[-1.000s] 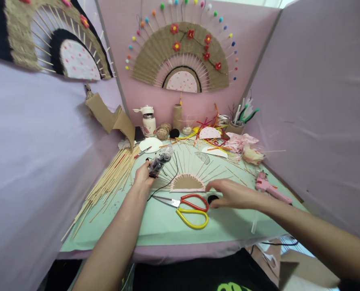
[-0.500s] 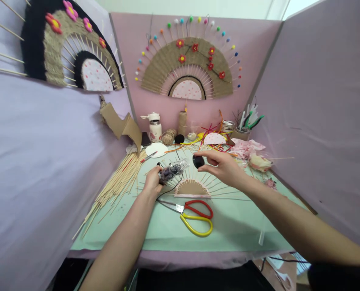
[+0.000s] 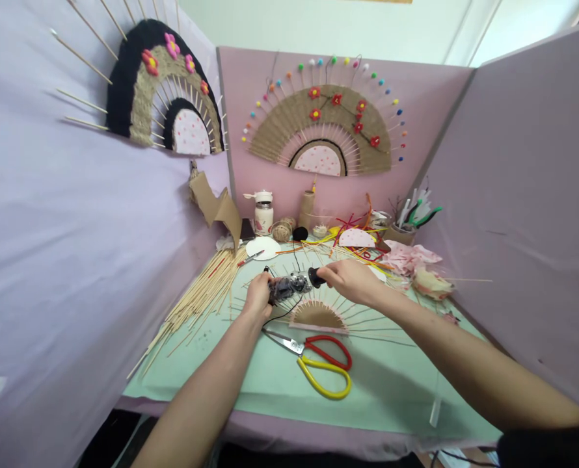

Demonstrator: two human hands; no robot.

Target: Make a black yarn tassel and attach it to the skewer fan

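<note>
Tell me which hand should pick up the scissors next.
Probably neither yet: both are occupied. The left hand grips the dark bundle, the right hand pinches a black piece. The scissors lie nearer the right forearm, so right.

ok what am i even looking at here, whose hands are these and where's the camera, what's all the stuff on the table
There is no machine: a person works with two bare hands, and the one camera sits on their head, looking forward and down. The left hand grips a clear packet of dark bits. The right hand pinches a small black cap-like piece right beside that packet. Below them on the green table lies a half-made fan of sticks, with red and yellow scissors in front and a pile of bamboo sticks on the left. Finished fans hang on the pink wall.
</note>
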